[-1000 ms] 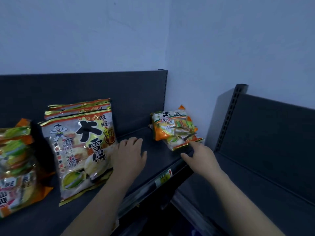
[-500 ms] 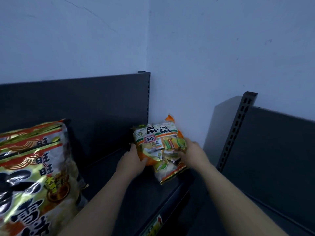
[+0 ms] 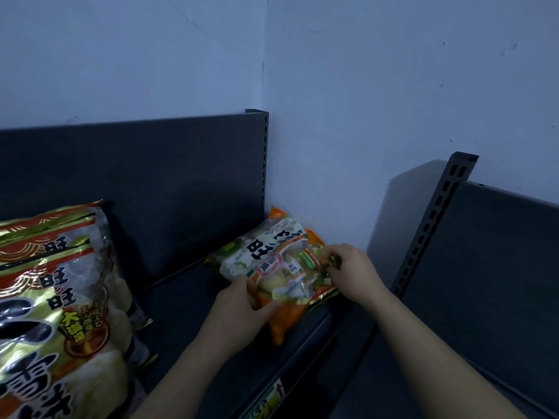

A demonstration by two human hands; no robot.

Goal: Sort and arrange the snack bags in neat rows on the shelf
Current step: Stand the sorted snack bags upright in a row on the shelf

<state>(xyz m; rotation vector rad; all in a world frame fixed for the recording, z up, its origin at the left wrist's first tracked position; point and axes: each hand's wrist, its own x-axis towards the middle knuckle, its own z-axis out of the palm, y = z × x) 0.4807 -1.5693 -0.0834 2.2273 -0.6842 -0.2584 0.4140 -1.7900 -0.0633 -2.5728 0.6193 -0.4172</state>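
Both hands grip a crinkly orange-and-white plastic snack bag [image 3: 281, 261] on the dark matte metal shelf [image 3: 193, 309]: left hand [image 3: 239, 316] fingers curl round its near edge, right hand [image 3: 352, 269] fingers pinch its glossy right edge.

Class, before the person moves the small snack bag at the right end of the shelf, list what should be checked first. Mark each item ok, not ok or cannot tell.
1. Left hand grips the near edge of the small snack bag: ok.
2. Right hand pinches the bag's right edge: ok.
3. Bag stands upright in a row: not ok, it lies tilted.
4. Bare shelf is free between it and the large bags: ok.
5. Number of small bags stacked there: cannot tell.
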